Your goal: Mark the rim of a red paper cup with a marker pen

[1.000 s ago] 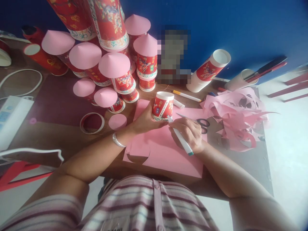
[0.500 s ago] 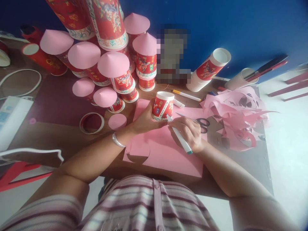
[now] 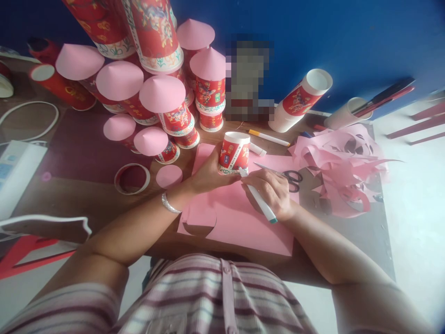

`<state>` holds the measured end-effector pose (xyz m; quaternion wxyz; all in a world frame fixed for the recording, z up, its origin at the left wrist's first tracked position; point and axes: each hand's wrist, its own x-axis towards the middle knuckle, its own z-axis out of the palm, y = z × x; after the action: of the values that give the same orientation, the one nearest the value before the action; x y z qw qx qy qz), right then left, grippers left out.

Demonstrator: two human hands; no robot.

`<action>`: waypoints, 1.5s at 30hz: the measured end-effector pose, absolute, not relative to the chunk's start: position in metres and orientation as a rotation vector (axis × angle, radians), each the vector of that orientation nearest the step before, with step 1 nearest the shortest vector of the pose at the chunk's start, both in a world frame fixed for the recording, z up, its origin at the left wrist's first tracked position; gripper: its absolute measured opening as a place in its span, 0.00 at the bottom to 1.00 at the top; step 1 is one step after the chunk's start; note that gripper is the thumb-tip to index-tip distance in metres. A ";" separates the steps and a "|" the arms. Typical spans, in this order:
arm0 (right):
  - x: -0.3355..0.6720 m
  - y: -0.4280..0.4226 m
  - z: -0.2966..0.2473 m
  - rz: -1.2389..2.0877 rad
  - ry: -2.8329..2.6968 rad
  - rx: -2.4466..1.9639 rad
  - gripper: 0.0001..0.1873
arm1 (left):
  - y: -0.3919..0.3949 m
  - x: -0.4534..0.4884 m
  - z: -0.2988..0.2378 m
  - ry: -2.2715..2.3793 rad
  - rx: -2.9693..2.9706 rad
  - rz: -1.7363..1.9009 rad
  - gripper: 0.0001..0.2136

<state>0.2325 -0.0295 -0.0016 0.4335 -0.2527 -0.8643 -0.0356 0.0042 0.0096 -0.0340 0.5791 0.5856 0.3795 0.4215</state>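
My left hand (image 3: 208,174) is wrapped round a red patterned paper cup (image 3: 234,152) that stands mouth-down on a pink paper sheet (image 3: 239,215). My right hand (image 3: 273,192) grips a white marker (image 3: 259,200) with a green end. The marker's tip touches the sheet at the cup's lower rim. A round hole is cut from the sheet's near left edge.
Several red cups topped with pink paper cones (image 3: 163,95) stand stacked at the back left. A tape roll (image 3: 132,178) and a pink paper disc (image 3: 169,176) lie left of the sheet. Scissors (image 3: 294,178) and pink paper scraps (image 3: 342,169) lie to the right, a lying cup stack (image 3: 301,99) behind.
Both hands have stayed almost still. The marker tip has crept slightly left along the cup's rim.
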 end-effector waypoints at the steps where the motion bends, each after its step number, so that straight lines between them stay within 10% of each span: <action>1: 0.232 -0.029 -0.002 -0.095 -2.145 -0.630 0.13 | 0.010 0.004 -0.034 0.895 1.374 0.982 0.45; 30: 0.231 -0.032 -0.001 -0.173 -2.104 -0.583 0.07 | 0.009 0.000 -0.024 0.865 1.289 0.942 0.49; 45: 0.238 -0.027 -0.014 -0.153 -2.060 -0.726 0.21 | 0.009 -0.001 -0.030 0.779 1.188 0.956 0.44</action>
<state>0.2385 -0.0273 -0.0140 0.4581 -0.2946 -0.8364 -0.0623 -0.0006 0.0092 -0.0298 0.6552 0.5240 0.3438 0.4218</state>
